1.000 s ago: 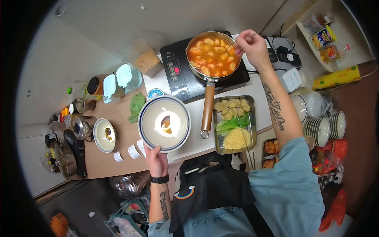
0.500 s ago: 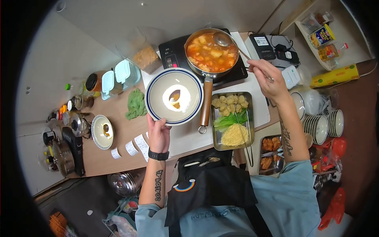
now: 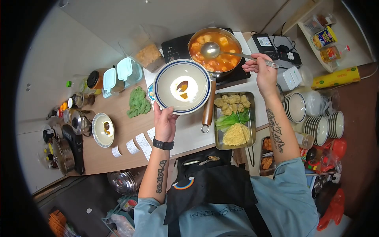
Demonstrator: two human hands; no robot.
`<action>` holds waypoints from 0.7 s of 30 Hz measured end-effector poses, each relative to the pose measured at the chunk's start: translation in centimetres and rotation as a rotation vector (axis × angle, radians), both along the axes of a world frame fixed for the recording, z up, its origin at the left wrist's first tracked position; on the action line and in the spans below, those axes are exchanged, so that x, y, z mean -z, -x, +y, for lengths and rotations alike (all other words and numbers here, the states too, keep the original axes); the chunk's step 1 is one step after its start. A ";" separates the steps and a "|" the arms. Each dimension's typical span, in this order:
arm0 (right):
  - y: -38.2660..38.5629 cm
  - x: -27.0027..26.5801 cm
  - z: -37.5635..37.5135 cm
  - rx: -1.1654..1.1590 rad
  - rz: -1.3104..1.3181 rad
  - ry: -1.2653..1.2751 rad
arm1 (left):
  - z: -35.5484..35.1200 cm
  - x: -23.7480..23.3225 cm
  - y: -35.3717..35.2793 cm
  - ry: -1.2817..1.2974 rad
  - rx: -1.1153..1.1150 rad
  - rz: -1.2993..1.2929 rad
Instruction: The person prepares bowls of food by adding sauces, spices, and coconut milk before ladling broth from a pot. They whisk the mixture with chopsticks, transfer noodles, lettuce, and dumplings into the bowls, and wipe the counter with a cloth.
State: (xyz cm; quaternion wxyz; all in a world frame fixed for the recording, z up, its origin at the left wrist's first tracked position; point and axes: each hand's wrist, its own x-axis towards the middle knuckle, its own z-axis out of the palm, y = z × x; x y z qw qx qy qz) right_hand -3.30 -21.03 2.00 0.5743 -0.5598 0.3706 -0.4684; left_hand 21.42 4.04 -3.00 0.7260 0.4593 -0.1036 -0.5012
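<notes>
My left hand (image 3: 165, 121) grips the near rim of a wide white bowl (image 3: 166, 87) with blue bands, a little brown sauce at its bottom. The bowl is held up beside the pan, over part of its wooden handle (image 3: 209, 106). In my right hand (image 3: 262, 71) is the handle of a metal ladle (image 3: 210, 50), its head over the red-orange soup in the pan (image 3: 197, 33). Chunks of food float in the soup. The pan rests on a black induction cooker (image 3: 172, 49). Just below it lies a metal tray (image 3: 217, 147) holding dumplings, green lettuce and noodles, with tongs across it.
At left, a second bowl (image 3: 97, 134) with sauce stands near paper receipts (image 3: 143, 145) and a green cloth (image 3: 138, 102). Jars and blue-lidded containers (image 3: 124, 69) line the back. To the right are stacked bowls (image 3: 314, 129) and a tray of fried pieces (image 3: 267, 162).
The ladle has swung left and its head now shows more clearly above the soup. My left hand has raised the bowl slightly up and to the right, nearer the pan.
</notes>
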 end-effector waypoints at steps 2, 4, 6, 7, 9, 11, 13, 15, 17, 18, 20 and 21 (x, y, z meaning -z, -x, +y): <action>0.4 0.3 -0.5 0.029 0.017 -0.017 | -0.2 0.2 0.0 0.001 -0.004 0.004; 0.8 0.4 -0.8 0.038 0.012 -0.019 | -0.3 0.5 0.0 0.000 -0.007 0.008; 1.2 0.6 -1.2 0.050 0.008 -0.020 | -0.5 0.7 0.0 0.002 -0.008 0.011; 1.4 0.6 -1.4 0.054 0.005 -0.015 | -0.6 0.8 0.1 0.001 -0.007 0.013; 1.7 0.6 -1.6 0.059 0.001 -0.011 | -0.7 0.7 0.2 0.002 -0.024 -0.014; 1.9 0.5 -1.7 0.081 0.037 0.013 | -0.9 0.5 0.3 -0.001 -0.029 -0.011; 2.0 0.7 -1.9 0.087 0.038 0.011 | -1.0 0.5 0.3 -0.003 -0.034 -0.007; 2.0 0.8 -2.2 0.093 0.038 0.010 | -1.0 0.8 0.2 -0.014 -0.027 -0.009; 2.0 0.8 -2.3 0.136 0.002 -0.032 | -1.2 0.9 0.2 -0.011 -0.028 -0.008; 2.0 0.6 -2.4 0.135 0.002 -0.033 | -1.2 0.9 0.1 -0.008 -0.029 -0.007; 2.1 -0.1 -2.4 0.166 -0.012 -0.056 | -1.3 1.0 -0.1 -0.003 -0.010 0.000; 2.1 -0.3 -2.4 0.163 -0.011 -0.058 | -1.3 1.0 -0.2 0.003 0.011 0.007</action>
